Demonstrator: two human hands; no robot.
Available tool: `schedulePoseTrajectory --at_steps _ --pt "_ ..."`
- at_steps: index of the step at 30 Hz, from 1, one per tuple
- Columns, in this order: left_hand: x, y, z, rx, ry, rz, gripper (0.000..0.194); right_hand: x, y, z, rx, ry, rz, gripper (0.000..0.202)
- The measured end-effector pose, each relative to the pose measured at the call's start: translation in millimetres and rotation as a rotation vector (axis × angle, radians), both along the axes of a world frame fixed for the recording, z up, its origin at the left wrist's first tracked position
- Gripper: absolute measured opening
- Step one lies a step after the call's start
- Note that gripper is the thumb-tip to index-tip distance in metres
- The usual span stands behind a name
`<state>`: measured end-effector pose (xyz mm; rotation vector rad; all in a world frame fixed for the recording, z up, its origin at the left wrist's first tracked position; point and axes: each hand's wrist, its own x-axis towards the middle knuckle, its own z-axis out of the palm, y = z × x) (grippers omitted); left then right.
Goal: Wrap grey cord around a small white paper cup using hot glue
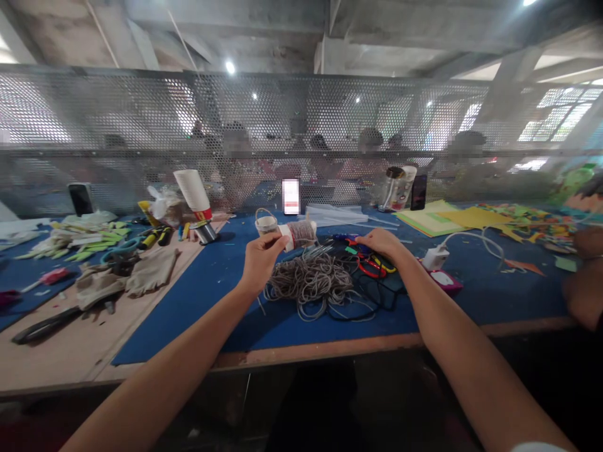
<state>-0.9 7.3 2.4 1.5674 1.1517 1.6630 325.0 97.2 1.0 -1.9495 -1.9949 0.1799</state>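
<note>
My left hand (262,258) pinches the rim of a white paper cup (301,235), which lies on its side in the air with greyish cord wound around its body. Just behind it stands a small cup-shaped basket (267,225) with a loop handle. A tangled heap of grey cord (313,279) spreads on the blue mat below. My right hand (384,242) is closed, its fingertips down among tools at the heap's far right; whatever they grip is too small to name. Near it lie red-handled scissors (371,267), a yellow handle (385,263) and black cord (377,295).
A stack of paper cups (192,188) leans at the back left. Work gloves (153,273) and a black-handled tool (49,324) lie left. On the right are a white charger (434,258), coloured sheets (438,218) and another person's arm (586,282). A perforated metal screen (292,107) borders the back.
</note>
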Motion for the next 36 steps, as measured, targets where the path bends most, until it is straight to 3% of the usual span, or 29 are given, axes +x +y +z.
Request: schedulePoseTrajectory --at_steps 4,10,14,18,20,22,25,28,36 --pt "-1 3 -3.1 -0.03 -0.056 -0.025 0.023 5 0 5.6 0.033 0.163 -0.068 0.047" --pt "-2 6 -7.1 -0.097 -0.18 -0.095 0.026 -11 0 10.3 0.211 0.497 -0.033 0.045" --pt "-2 8 -8.5 -0.119 -0.229 -0.145 0.029 -34 -10 18.1 0.39 0.938 0.111 0.048" --pt "-2 9 -10.1 -0.127 -0.275 -0.18 0.029 -58 -29 25.4 0.404 1.125 0.237 0.048" --pt "-1 9 -10.4 -0.134 -0.29 -0.18 0.028 -69 -39 26.6 0.324 1.216 0.328 0.045" --pt "-1 8 -10.1 -0.139 -0.291 -0.176 0.028 -78 -48 26.8 0.282 1.224 0.398 0.042" --pt "0 7 -8.9 -0.131 -0.279 -0.177 0.031 -88 -59 27.0 0.333 1.067 0.44 0.033" --pt "0 7 -7.7 -0.122 -0.265 -0.161 0.033 -95 -68 28.0 0.324 0.914 0.419 0.033" --pt "-1 7 -4.8 -0.078 -0.319 -0.082 0.031 -109 -83 25.9 0.342 0.778 0.388 0.035"
